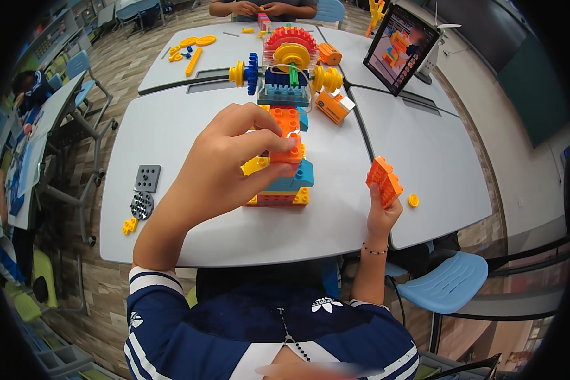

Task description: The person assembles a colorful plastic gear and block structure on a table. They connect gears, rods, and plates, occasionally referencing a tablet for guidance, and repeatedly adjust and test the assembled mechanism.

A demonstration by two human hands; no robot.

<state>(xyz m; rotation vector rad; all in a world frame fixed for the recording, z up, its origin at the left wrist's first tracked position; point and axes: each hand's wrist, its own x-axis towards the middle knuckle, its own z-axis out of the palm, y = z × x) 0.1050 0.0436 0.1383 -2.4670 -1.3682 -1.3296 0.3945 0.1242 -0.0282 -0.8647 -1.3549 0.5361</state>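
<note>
In the middle of the white table stands a model of toy building bricks, with a teal brick low on its near side. My left hand reaches over it, thumb and fingers closed on an orange brick on the model's top. The fingers partly cover that brick. Farther back the model carries a red gear, a blue gear and yellow wheels. To the right, my right hand grips a loose orange studded brick, tilted and raised above the table.
Grey studded plates and a small yellow piece lie at left; a yellow round piece lies right. An orange-and-white block sits beside the model. A tablet stands back right. Another person's hands work at the far side.
</note>
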